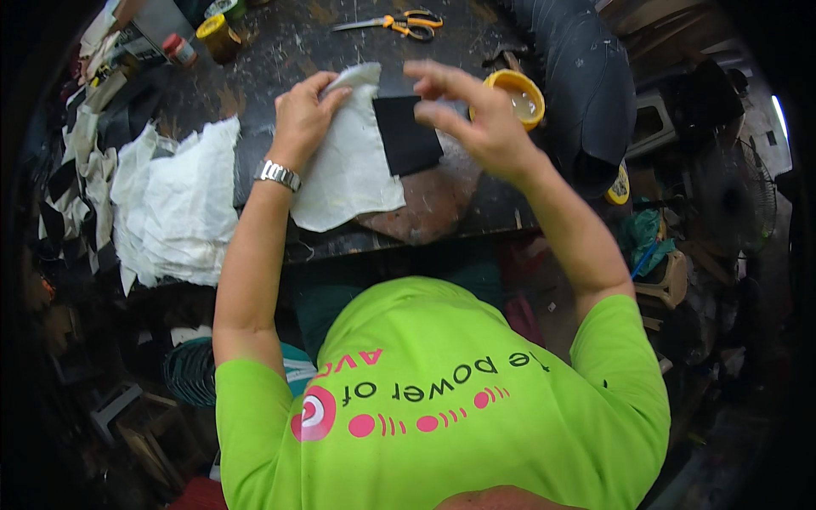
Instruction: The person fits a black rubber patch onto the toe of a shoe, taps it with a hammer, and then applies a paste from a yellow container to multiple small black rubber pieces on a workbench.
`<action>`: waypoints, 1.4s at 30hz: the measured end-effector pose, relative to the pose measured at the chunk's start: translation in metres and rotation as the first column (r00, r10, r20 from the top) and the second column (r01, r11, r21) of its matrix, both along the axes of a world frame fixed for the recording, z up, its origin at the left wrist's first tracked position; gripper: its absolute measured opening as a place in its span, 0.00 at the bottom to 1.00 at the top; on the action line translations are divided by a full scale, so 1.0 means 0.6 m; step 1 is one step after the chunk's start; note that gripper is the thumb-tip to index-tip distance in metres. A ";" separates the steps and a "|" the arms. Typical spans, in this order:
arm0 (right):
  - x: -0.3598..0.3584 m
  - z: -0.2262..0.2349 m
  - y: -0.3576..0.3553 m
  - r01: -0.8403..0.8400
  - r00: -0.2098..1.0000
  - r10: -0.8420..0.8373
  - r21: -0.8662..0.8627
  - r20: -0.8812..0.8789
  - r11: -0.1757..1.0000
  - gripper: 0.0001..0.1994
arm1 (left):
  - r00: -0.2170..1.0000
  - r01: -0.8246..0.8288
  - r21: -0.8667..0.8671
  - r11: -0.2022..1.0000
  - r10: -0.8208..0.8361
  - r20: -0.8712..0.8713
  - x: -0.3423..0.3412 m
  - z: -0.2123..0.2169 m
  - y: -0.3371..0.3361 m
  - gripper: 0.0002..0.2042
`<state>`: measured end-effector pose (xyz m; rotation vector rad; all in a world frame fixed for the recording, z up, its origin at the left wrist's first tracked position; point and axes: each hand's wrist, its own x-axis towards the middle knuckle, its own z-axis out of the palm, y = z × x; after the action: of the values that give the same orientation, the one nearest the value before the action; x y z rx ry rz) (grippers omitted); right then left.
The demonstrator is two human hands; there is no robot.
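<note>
One white cloth (340, 166) and one black cloth (410, 140), touching, laid on one table (272, 42).
One pair of scissors (389, 23) seen beyond; one yellow tub (538, 91) partly hidden behind the right hand (472, 104); one pile of white cloths (178, 200) set at left, layers uncountable. White cloth pinched near its top between thumb and fingers of the left hand (306, 110); right hand raised beside the black cloth, fingers spread wide, blurred.

Orange-and-black scissors (393, 22) lie at top centre; a yellow-rimmed jar (218, 39) sits upper left, a fan (751, 189) far right.
</note>
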<state>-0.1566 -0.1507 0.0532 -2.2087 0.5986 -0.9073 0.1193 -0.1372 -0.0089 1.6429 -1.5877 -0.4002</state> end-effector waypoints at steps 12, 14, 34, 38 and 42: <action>0.182 -0.119 -0.409 0.073 0.629 -0.405 -0.468 -0.664 0.881 0.34 | 0.995 0.094 -0.080 0.992 -0.093 0.023 0.024 0.032 -0.099 0.12; 0.188 -0.110 -0.432 0.040 0.594 -0.387 -0.455 -0.705 0.889 0.33 | 0.996 0.087 -0.013 0.996 -0.087 -0.003 0.030 0.025 -0.135 0.13; -0.168 0.059 0.086 0.432 0.900 -0.426 0.070 -0.092 0.899 0.42 | 0.800 -0.287 -0.037 0.957 0.261 0.541 0.054 -0.056 -0.313 0.34; -0.204 -0.020 0.179 0.596 0.745 -0.583 -0.070 -0.323 0.800 0.39 | 0.908 -0.112 0.048 0.993 0.083 0.411 0.122 0.002 -0.263 0.29; -0.232 -0.059 0.202 0.649 0.599 -0.668 -0.221 -0.441 0.728 0.38 | 0.969 0.077 -0.034 0.996 -0.067 0.237 0.154 0.060 -0.135 0.23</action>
<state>-0.2961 -0.0294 0.0176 -2.2710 1.7626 -0.6596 0.2118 -0.2184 0.0273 1.6514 -1.8229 -0.2114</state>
